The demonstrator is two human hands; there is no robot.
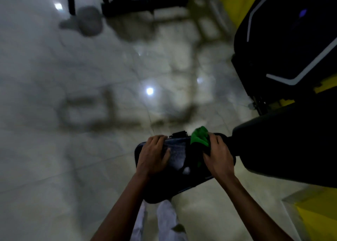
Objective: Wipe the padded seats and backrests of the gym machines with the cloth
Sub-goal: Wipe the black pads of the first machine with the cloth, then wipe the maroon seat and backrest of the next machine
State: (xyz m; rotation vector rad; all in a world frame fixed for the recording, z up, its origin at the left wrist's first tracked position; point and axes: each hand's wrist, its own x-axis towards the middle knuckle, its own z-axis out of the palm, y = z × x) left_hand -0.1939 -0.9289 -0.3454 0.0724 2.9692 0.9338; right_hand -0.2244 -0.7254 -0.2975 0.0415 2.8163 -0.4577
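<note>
A small black padded seat (179, 158) lies below me, low in the middle of the view. My left hand (155, 154) rests on its left part, fingers spread over the far edge and the top. My right hand (218, 154) presses a green cloth (199, 137) onto the pad's right end, fingers curled over the cloth. Just to the right, a larger black padded backrest (284, 146) adjoins the seat.
A black and yellow machine body (284, 46) with white trim rises at the upper right. A black frame base (145, 2) stands on the glossy pale tiled floor (73, 76) at the top. My white trouser legs (164, 220) show below the seat. A yellow part (317, 220) sits at lower right.
</note>
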